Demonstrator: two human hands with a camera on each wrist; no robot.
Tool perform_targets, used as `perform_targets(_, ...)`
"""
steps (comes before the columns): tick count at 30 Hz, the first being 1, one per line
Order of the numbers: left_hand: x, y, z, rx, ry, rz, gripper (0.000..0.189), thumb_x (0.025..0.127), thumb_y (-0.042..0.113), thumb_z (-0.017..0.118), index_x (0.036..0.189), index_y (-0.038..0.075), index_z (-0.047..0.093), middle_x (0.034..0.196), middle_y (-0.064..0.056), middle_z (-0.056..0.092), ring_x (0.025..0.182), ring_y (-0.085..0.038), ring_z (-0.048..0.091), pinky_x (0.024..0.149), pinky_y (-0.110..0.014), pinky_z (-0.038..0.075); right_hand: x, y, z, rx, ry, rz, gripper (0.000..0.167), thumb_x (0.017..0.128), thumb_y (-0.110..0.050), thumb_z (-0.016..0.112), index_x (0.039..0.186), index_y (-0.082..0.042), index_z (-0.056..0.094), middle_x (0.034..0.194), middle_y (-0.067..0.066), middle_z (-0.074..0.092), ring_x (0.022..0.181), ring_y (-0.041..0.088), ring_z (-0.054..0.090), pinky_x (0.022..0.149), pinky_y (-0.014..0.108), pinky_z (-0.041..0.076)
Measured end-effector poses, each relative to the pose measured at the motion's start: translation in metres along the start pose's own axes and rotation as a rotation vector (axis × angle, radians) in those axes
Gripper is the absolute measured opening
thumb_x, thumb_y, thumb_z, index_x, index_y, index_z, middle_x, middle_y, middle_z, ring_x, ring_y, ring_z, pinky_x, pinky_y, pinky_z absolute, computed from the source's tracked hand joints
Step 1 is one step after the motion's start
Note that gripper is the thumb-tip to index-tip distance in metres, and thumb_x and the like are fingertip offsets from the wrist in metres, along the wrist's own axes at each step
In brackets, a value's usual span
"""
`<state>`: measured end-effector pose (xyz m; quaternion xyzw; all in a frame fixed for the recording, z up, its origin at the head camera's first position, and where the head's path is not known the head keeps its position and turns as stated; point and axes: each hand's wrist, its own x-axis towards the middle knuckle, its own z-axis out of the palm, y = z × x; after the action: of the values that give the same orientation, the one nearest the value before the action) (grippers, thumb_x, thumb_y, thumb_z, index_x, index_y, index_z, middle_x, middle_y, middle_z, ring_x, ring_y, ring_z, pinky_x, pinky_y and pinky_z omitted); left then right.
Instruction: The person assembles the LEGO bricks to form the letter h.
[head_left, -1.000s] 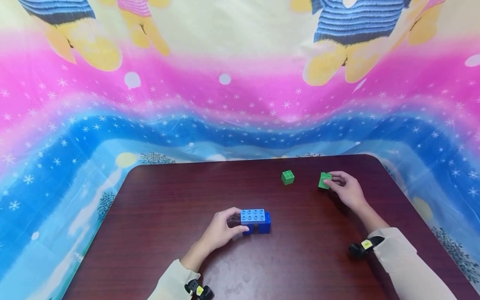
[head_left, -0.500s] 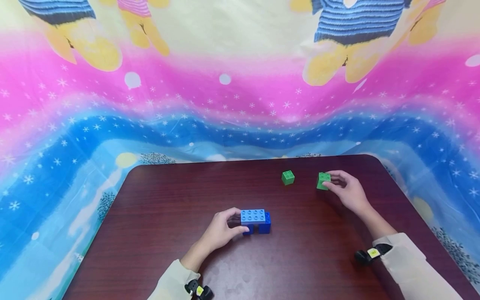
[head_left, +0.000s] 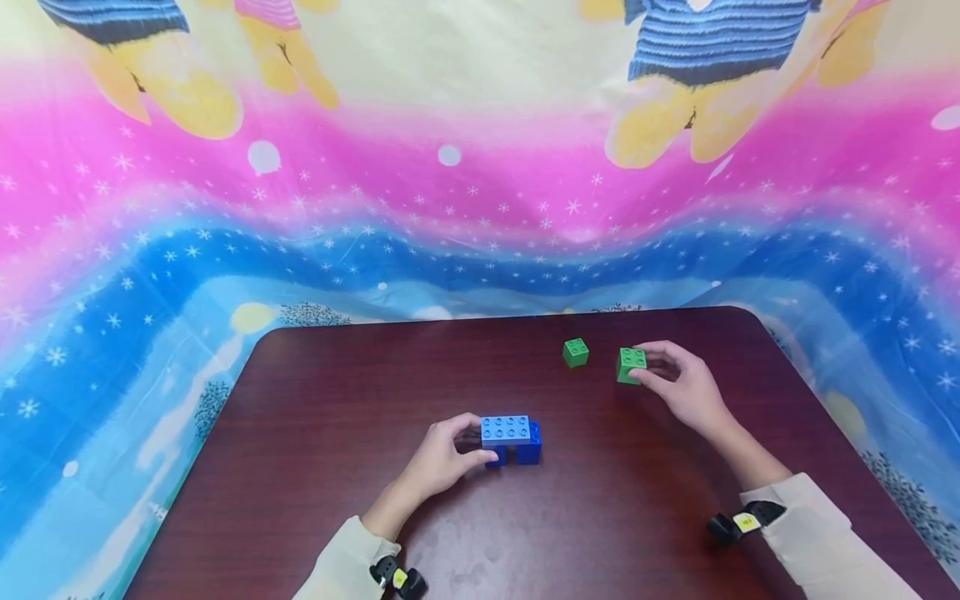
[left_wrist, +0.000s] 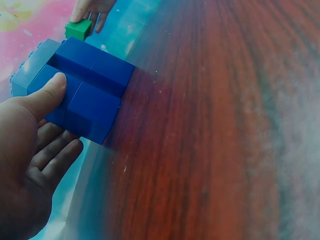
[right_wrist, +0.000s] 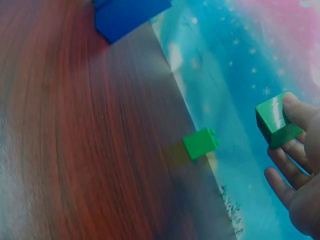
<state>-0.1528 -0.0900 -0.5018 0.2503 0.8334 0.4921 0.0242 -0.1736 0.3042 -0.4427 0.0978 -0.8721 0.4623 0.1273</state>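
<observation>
In the head view my left hand grips the left side of a toy brick build that stands upright on the table. A light blue brick with two rows of studs spans its top. Under it are two dark blue columns with a narrow gap between them; the left wrist view shows each made of stacked dark blue bricks, with my thumb pressed on the nearer column. My right hand pinches a small green brick between thumb and fingers, studs up. The right wrist view shows this brick's underside edge.
A second small green brick sits near the table's back edge, left of my right hand. The dark red-brown wooden table has rounded back corners. A printed cloth in pink and blue hangs behind and around it.
My right hand has moved left with its green brick, which has tipped upright so its studs face up, closer to the other green brick. My left hand and the blue build have stayed still.
</observation>
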Motion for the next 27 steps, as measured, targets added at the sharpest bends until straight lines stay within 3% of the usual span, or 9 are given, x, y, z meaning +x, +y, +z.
perform_targets(18,0.000,-0.002,0.000,0.038,-0.010,-0.008,0.037,0.084,0.025,0.086,0.113,0.009,0.069,0.105,-0.001,0.075,0.097,-0.013,0.070,0.086,-0.033,0.058,-0.010,-0.038,0.025,0.135,-0.098,0.016,0.039,0.087,-0.008,0.081,0.122,-0.002,0.066,0.112,0.017,0.071,0.094,0.005,0.070,0.079,0.018,0.057)
perform_targets(27,-0.001,-0.002,0.001,0.018,-0.013,-0.006,0.035,0.084,0.022,0.086,0.111,0.009,0.069,0.104,-0.002,0.075,0.096,-0.014,0.071,0.084,-0.031,0.058,-0.013,-0.063,0.042,0.165,-0.140,0.012,0.036,0.085,-0.012,0.084,0.117,-0.006,0.068,0.109,0.010,0.072,0.096,0.017,0.072,0.083,0.024,0.058)
